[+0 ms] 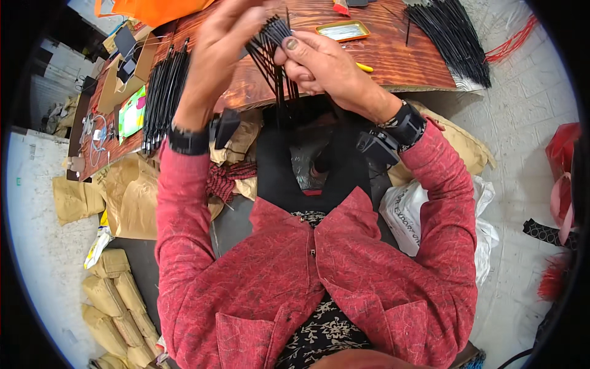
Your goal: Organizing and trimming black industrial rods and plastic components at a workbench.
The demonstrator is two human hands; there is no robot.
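We've got black strands (275,32) left of the yellow tray (353,38), tails our way, gripped in our right hand (335,66); blurry left hand (215,55), can't tell its grip.

on the table (393,69), a tray (351,38) lies just beyond the right hand (335,69), one rod pile (166,92) left of the left hand (213,56), a second pile (452,37) farther right.
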